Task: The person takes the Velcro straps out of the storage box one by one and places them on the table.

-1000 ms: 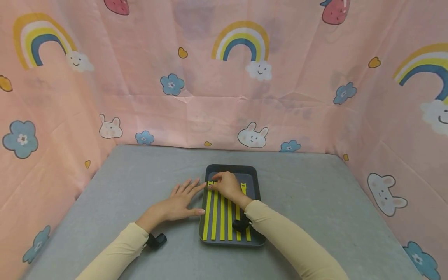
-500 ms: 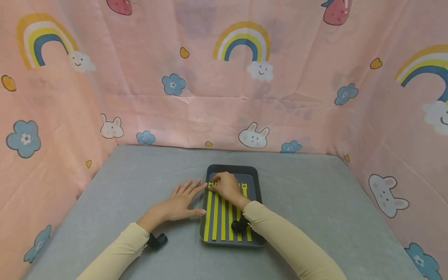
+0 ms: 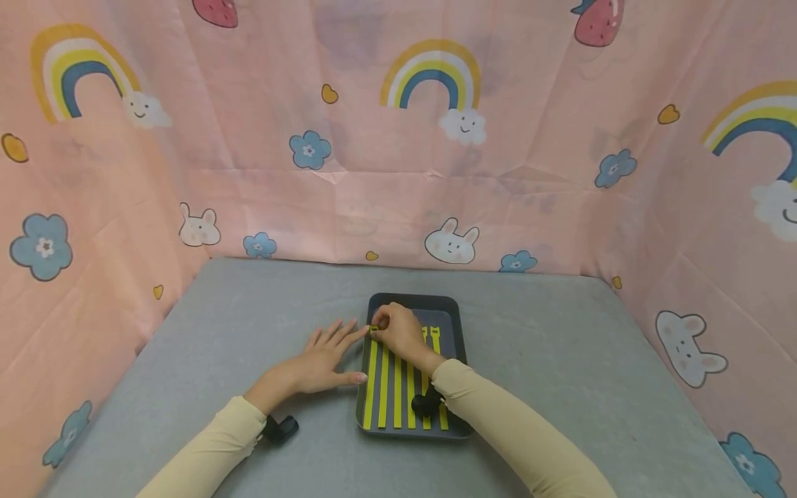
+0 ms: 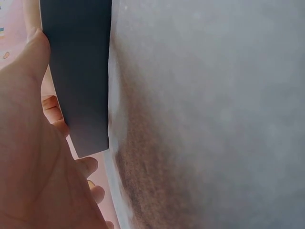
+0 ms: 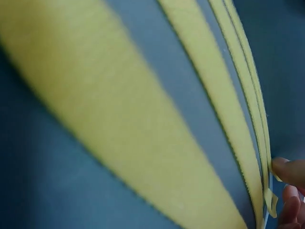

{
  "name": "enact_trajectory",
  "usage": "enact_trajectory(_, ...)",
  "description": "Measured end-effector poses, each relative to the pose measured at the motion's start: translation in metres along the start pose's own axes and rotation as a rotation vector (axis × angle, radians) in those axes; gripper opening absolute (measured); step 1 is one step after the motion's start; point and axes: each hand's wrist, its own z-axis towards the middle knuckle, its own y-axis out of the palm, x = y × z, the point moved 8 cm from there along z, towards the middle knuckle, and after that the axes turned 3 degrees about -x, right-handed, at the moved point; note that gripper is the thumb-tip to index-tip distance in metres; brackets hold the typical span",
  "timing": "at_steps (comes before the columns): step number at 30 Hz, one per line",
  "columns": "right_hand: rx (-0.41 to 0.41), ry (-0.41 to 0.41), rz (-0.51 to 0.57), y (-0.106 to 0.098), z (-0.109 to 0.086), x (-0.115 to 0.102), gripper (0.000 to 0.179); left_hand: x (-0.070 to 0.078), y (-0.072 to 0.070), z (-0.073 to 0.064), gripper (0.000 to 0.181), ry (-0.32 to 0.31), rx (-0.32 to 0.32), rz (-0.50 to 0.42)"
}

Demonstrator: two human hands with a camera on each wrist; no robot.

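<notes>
Several yellow hook-and-loop cable ties (image 3: 397,394) lie lengthwise, side by side, in a dark grey tray (image 3: 463,432). Their slotted heads are at the far end, some hidden by my right hand (image 3: 401,335). That hand reaches over the tray, thumb and fingers curled together, and pinches at the head end of a cable tie on the left; which one is hard to tell. In the right wrist view its fingertips (image 5: 286,171) are at the strap heads. My left hand (image 3: 317,363) is spread flat beside the tray, index fingertip and thumb at its left wall.
The tray stands on a grey cloth-covered table (image 3: 560,346). A pink printed curtain (image 3: 398,200) encloses the back and both sides. Dark wrist cameras (image 3: 280,429) are worn under each forearm.
My right hand has shifted slightly left among the strap heads, so two heads at the right now show beside it. The left hand keeps its place at the tray's wall.
</notes>
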Motion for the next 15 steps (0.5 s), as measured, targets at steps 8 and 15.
enact_trajectory(8, -0.009, 0.0, 0.053, 0.0007, 0.0016, 0.0003, 0.011, -0.0016, -0.0005, 0.0001, 0.089, 0.002, 0.004, -0.004)
enact_trajectory(15, -0.023, 0.002, 0.132, -0.0028, 0.003, 0.0014, 0.008, -0.0017, -0.0009, 0.0001, 0.088, -0.004, 0.001, -0.003)
